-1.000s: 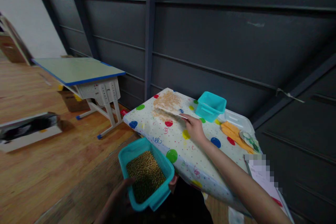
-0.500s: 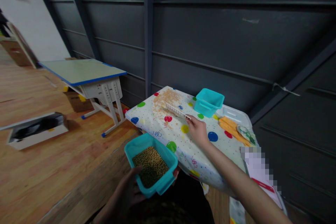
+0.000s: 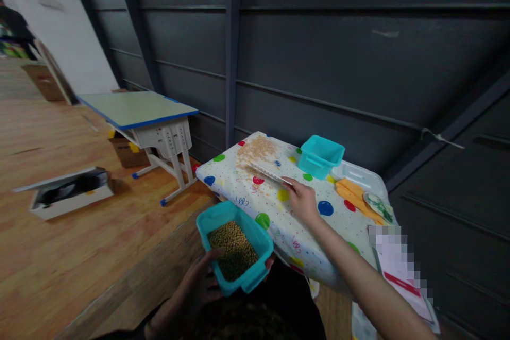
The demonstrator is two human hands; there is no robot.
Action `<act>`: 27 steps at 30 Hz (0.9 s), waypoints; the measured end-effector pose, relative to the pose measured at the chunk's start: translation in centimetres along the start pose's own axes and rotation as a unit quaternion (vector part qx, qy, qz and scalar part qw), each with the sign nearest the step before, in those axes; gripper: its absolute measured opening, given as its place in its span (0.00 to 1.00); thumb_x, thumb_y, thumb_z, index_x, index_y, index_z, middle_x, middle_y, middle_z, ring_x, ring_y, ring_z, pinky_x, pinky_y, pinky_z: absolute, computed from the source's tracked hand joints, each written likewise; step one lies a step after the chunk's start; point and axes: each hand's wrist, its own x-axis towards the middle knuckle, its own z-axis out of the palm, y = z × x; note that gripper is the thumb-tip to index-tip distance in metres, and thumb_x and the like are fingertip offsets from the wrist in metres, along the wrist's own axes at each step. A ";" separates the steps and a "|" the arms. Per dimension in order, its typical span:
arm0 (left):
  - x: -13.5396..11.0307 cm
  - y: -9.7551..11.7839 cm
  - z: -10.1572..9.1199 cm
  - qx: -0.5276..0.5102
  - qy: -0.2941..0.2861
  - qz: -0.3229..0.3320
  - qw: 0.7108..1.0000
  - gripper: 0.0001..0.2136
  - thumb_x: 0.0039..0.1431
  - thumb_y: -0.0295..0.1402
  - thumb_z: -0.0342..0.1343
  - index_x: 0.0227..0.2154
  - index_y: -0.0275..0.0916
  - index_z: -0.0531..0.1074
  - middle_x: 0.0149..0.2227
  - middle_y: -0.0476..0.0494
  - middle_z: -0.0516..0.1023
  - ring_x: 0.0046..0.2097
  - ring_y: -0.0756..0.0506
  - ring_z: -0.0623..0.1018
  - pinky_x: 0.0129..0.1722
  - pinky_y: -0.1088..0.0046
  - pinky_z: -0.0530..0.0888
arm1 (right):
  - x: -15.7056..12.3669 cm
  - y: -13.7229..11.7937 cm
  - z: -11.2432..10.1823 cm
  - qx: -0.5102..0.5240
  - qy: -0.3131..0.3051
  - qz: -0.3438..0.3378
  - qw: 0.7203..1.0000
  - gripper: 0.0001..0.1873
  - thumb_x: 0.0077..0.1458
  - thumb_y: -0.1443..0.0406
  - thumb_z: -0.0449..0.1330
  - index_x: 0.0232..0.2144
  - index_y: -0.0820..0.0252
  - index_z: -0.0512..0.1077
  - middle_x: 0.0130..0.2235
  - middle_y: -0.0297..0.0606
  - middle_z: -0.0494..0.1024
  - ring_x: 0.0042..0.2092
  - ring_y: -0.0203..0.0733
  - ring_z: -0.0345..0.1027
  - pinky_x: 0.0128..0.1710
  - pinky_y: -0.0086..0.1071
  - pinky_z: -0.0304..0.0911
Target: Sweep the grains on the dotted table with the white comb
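Note:
My left hand (image 3: pixel 199 276) grips a teal plastic container (image 3: pixel 255 231) from its near left side, thumb over the rim. Yellowish and darker green beans (image 3: pixel 235 244) partly fill it. It is held beside the front edge of the table. Over the spotted white tablecloth (image 3: pixel 239 183), my right hand (image 3: pixel 303 199) holds a white flat tool with a toothed-looking edge (image 3: pixel 269 171). The tool's far end reaches the near side of a spread of small tan grains (image 3: pixel 258 149). Whether it touches the cloth I cannot tell.
Another teal container (image 3: pixel 322 155) stands at the table's back, beside a white tray (image 3: pixel 368 175). An orange cloth (image 3: pixel 353 194) and a small round item with green marks (image 3: pixel 376 206) lie at right. A dark wall (image 3: pixel 338 64) rises behind; a desk (image 3: pixel 139 109) stands left.
The view has shifted slightly, so the scene sits a little further right, and a person shows at far left. Both hands keep their holds; the tool looks slightly flatter.

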 end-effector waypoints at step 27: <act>0.4 -0.2 0.2 0.013 0.015 -0.001 1.000 0.25 0.65 0.45 0.65 0.60 0.38 0.72 0.57 0.26 0.87 0.54 0.27 0.89 0.58 0.42 0.84 | -1.4 -2.0 -1.6 0.030 -0.037 0.022 0.999 0.23 0.58 0.70 0.57 0.46 0.49 0.89 0.48 0.34 0.90 0.48 0.49 0.88 0.52 0.41 0.82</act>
